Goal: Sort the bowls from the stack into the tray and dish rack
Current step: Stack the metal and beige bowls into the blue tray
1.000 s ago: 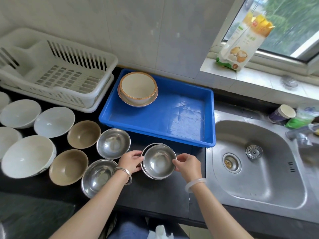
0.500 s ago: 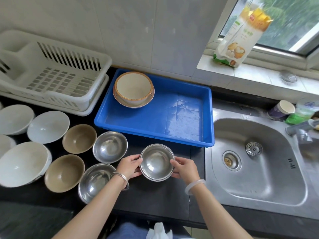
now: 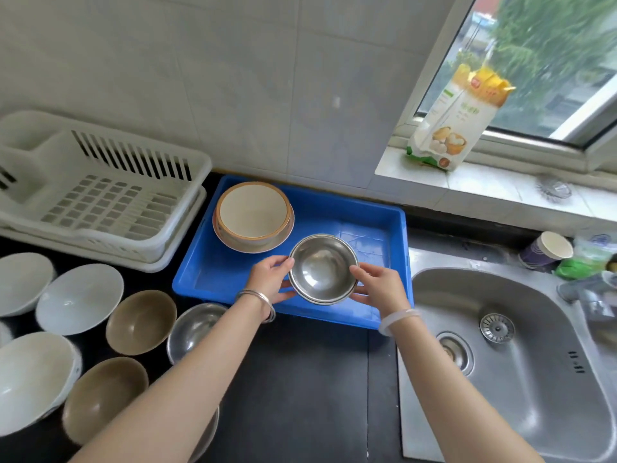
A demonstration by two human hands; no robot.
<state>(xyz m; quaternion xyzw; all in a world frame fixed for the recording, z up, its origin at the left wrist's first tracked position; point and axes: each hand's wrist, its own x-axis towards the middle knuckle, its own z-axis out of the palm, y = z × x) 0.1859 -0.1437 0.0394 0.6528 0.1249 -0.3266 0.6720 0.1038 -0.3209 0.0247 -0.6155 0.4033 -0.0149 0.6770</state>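
Kitchen, dark bench (image 3: 300, 396) under white tile wall, steel sink (image 3: 521, 379) at right. We see left hand (image 3: 270, 279) and right hand (image 3: 380, 289) gripping steel bowl (image 3: 322, 267) by opposite rims, fingers curled round edge; second rim shows beneath it. Bowl over blue tray (image 3: 374, 228), near its front wall; we cannot tell whether it touches tray floor. Cream bowl (image 3: 253, 212) in tray's back left corner. White dish rack (image 3: 100, 195) left of tray. We count 2 brown bowls (image 3: 140, 320) on bench, white bowls (image 3: 78, 297) beside them.
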